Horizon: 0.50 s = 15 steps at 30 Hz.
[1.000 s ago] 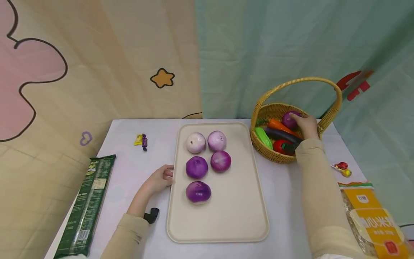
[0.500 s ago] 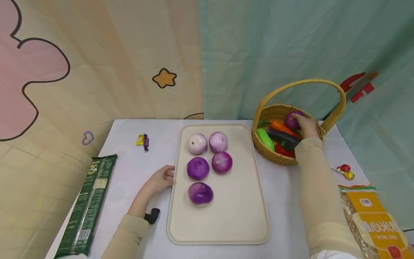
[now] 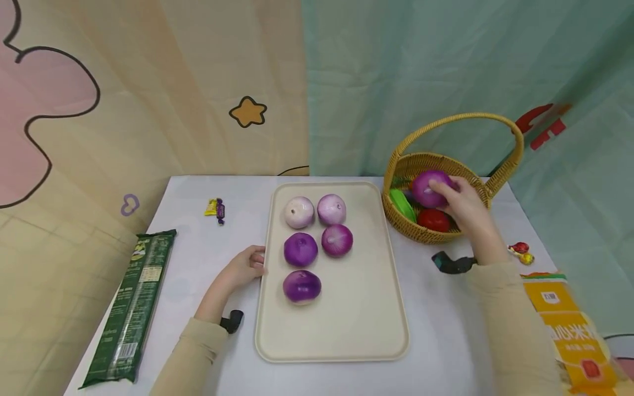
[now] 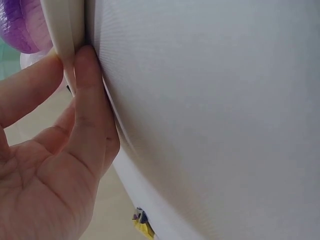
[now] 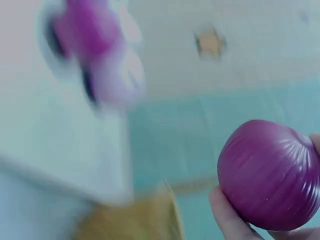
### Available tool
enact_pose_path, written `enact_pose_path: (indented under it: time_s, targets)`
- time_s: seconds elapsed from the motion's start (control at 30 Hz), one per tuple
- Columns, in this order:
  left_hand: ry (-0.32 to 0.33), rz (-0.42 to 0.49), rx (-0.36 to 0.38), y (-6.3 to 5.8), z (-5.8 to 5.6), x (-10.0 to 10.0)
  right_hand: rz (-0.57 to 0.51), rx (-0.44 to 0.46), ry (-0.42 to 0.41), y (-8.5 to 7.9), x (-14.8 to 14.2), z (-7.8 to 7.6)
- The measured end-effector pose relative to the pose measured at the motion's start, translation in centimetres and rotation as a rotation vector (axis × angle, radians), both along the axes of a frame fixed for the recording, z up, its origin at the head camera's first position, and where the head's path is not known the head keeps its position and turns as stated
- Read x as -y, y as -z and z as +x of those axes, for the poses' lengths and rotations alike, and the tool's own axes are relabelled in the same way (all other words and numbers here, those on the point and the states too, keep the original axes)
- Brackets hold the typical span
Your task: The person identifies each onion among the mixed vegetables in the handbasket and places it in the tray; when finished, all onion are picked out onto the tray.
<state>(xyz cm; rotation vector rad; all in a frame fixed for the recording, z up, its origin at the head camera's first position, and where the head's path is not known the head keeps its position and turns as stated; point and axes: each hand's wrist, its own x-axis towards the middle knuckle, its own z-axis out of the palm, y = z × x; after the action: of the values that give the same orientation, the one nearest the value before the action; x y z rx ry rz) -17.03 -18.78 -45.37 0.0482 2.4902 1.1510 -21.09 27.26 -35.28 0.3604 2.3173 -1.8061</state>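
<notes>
My right hand [image 3: 470,212] grips a purple onion [image 3: 425,188], lifted over the wicker basket [image 3: 421,233]; in the right wrist view the onion [image 5: 270,175] sits between thumb and fingers. Below it in the basket show a red tomato [image 3: 433,220] and a long green vegetable [image 3: 402,204]; other contents are mostly hidden. My left hand [image 3: 241,269] pinches the left rim of the beige tray [image 3: 356,308], thumb above and fingers beneath in the left wrist view. Several onions, pale and purple, lie on the tray's left half, among them a dark purple onion [image 3: 302,287].
A green packet [image 3: 134,308] lies along the table's left side, with two wrapped candies [image 3: 215,209] behind it. Lollipops [image 3: 521,253] and a yellow grain bag [image 3: 569,330] lie at the right. The basket's tall handle [image 3: 465,116] arches above it; a curtain hangs behind.
My right hand has raised the onion from among the basket's vegetables and brought it left and toward me. The left hand stays at the tray rim.
</notes>
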Motion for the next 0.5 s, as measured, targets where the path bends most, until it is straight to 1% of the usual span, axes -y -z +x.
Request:
enact_pose_path:
  time_s: [0.07,0.1,0.13,0.2,0.3,0.4,0.5]
  targets:
    - [0.008,-0.001,-0.003,-0.1,-0.1,0.1,0.087,-0.035,-0.088,1.0,2.2,2.7]
    - [0.007,-0.002,-0.001,-0.1,-0.1,0.1,0.113,-0.05,-0.127,1.7,3.3,4.0]
    - [0.007,-0.001,0.001,-0.2,-0.1,0.2,0.133,-0.057,-0.164,2.4,4.3,5.0]
    - [0.005,0.001,0.008,-0.2,-0.1,0.2,0.146,-0.065,-0.219,4.0,6.2,6.6]
    - [-0.001,0.003,0.02,-0.2,-0.1,0.2,0.145,-0.043,-0.312,6.5,8.6,8.2]
    - [-0.005,0.007,0.03,-0.1,-0.1,0.2,0.173,0.001,-0.36,8.2,10.5,9.1]
    - [-0.005,0.019,0.038,0.2,-0.1,0.1,0.208,0.033,-0.335,8.9,11.5,9.3]
